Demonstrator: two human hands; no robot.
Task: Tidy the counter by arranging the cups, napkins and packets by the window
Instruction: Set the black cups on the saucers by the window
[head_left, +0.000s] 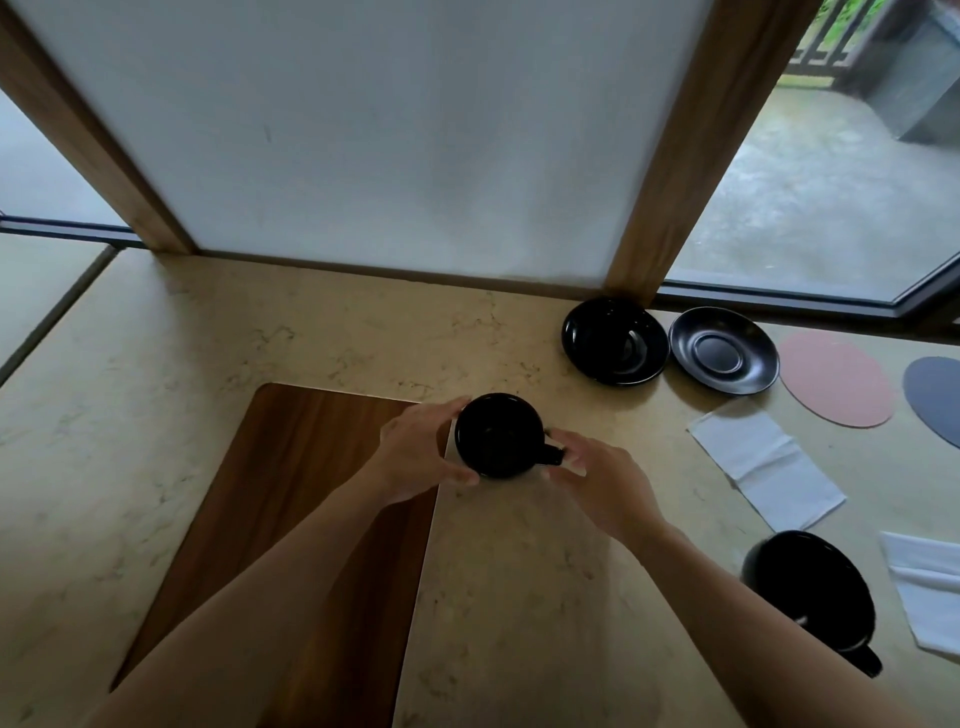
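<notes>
A black cup (500, 435) sits at the centre of the frame, between the person's two hands. The left hand (415, 451) curls its thumb and fingers round the cup's left wall. The right hand (597, 480) meets the cup from the lower right, its fingertips pinching the small handle, which points right and slightly down. Whether the cup rests on the beige counter (322, 332) or is lifted just off it cannot be told, since the dark body merges with its own shadow.

The coming move seems to turn on the empty matte saucer (723, 349) in the upper right, near the window frame; it lies up and to the right of the cup, on the right hand's side, so that hand is the nearer one to carry it there. Just left of that saucer, touching or nearly so, is a glossy black saucer or dish (614, 340); it may hold a cup, but the black-on-black view leaves this uncertain.

A second black cup (810, 592) stands at lower right, partly hidden by the right forearm. A white napkin (769, 465) lies right of centre, and another (927, 592) is cut off by the right edge. No packets can be made out. A wooden board (291, 493) lies under the left forearm.
</notes>
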